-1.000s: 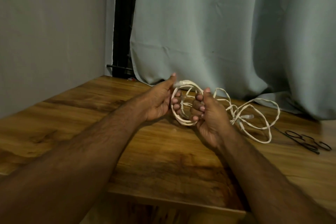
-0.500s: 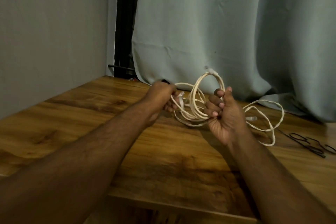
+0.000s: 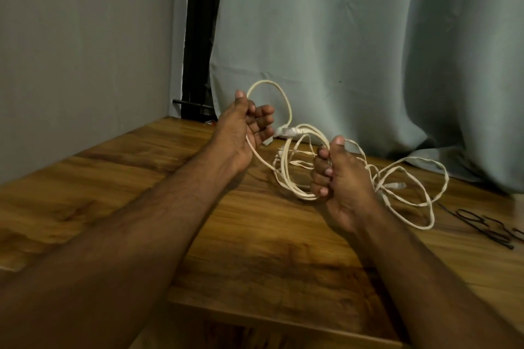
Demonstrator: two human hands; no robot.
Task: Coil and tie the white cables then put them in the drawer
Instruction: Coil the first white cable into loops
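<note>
White cable (image 3: 286, 178) coil is sitting in your right hand (image 3: 340, 178) fist; left hand (image 3: 243, 127) is gripping one strand w/ fingers half-curled, pulling hard is risking undoing loops.

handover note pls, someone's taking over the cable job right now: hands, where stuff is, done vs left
Left hand: raised, fingers curled on a single strand that arcs in a loop above it.
Right hand: fist shut around the gathered coil of white cable, held just above the wooden table.
Loose cable loops lie on the table right of the right hand, with a plug end among them.
Black ties, or what look like them, lie at far right, untouched.
Done: partly coiled.
Left: finish coiling, tie, put away. No drawer in view.
</note>
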